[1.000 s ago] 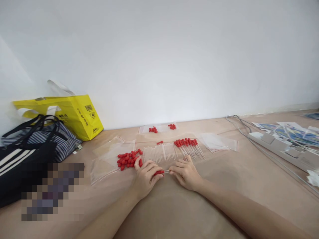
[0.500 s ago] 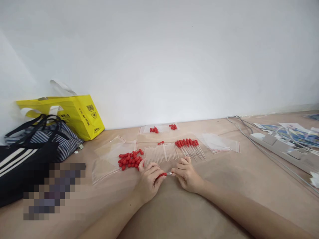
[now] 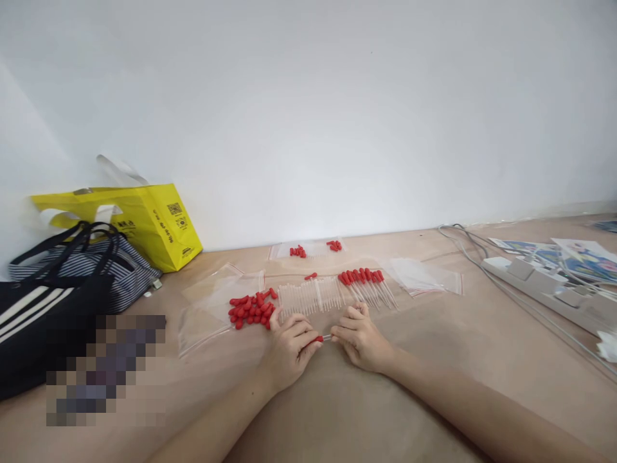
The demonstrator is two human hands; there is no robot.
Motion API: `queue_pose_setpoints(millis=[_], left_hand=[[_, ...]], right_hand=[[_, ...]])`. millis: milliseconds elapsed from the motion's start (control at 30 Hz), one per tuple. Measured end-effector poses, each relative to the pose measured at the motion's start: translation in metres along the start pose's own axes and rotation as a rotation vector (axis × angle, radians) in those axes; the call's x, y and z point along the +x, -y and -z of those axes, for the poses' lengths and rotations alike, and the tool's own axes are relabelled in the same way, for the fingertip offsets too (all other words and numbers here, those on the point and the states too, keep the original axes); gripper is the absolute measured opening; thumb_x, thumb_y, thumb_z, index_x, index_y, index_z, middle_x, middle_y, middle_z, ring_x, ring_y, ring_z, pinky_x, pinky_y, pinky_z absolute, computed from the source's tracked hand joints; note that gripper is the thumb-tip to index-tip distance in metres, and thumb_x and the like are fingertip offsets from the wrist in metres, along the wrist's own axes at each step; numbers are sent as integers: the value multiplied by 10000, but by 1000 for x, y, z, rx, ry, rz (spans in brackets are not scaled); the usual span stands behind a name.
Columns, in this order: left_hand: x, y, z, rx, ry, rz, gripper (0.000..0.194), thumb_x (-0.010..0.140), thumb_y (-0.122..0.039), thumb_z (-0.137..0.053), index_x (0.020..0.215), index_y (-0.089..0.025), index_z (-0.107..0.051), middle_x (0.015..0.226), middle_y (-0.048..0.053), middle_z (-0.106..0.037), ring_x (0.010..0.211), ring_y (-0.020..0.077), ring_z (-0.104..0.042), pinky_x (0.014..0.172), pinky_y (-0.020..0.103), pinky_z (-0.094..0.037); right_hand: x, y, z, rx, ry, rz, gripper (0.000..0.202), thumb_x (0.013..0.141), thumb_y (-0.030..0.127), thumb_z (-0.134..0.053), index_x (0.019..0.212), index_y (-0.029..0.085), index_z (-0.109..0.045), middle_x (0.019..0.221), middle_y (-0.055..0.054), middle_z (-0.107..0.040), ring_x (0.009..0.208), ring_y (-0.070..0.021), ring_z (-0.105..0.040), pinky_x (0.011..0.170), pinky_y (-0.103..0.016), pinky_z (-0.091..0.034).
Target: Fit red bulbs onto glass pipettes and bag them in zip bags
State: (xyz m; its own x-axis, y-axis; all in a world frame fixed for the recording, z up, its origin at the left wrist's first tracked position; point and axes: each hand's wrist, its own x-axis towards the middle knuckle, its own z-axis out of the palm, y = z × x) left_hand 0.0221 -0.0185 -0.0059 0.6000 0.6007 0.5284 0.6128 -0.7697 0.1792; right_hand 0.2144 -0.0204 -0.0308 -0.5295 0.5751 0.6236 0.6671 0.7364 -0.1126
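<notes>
My left hand [image 3: 290, 347] pinches a red rubber dropper bulb [image 3: 318, 339], most of it hidden by the fingers. Facing it, my right hand [image 3: 360, 337] is closed on a clear dropper tube [image 3: 328, 337] whose end meets the bulb's mouth. Beyond my left fingers lies a pile of loose red bulbs [image 3: 250, 310]. A row of bare clear tubes [image 3: 308, 296] is laid out past both hands. Just right of that row, several droppers with red bulbs on them [image 3: 361, 278] lie side by side. One single bulb [image 3: 311, 276] rests behind the tubes.
Clear zip bags [image 3: 202, 328] spread out at the left, more plastic bags [image 3: 427, 276] at the right. Near the wall sits a bag of red bulbs and tubes [image 3: 315, 249]. A yellow bag [image 3: 164, 225] and a black bag [image 3: 48, 328] stand left; a power strip [image 3: 540, 286] with cables lies right.
Both hands stay almost in place, still gripping the bulb and the tube. Only a slight shift of the fingers shows.
</notes>
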Motion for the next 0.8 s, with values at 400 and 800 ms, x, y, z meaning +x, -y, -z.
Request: queue_pose_setpoints(millis=[400, 800], left_hand=[[4, 8, 3, 72, -24, 40, 128, 828, -274, -490, 906, -271, -591, 900, 0, -641, 904, 187, -527, 973, 492, -34], [-5, 13, 1, -23, 74, 165, 196, 687, -296, -596, 844, -212, -511, 847, 8, -593, 846, 198, -522, 840, 407, -254]], right_hand=[[2, -8, 10, -132, 61, -2, 177, 833, 241, -450, 760, 191, -602, 689, -19, -554, 730, -141, -412, 674, -312, -188], [34, -45, -7, -397, -32, -846, 211, 819, 282, -398, 896, 167, -558, 740, -71, -635, 793, -220, -529, 731, -341, -197]])
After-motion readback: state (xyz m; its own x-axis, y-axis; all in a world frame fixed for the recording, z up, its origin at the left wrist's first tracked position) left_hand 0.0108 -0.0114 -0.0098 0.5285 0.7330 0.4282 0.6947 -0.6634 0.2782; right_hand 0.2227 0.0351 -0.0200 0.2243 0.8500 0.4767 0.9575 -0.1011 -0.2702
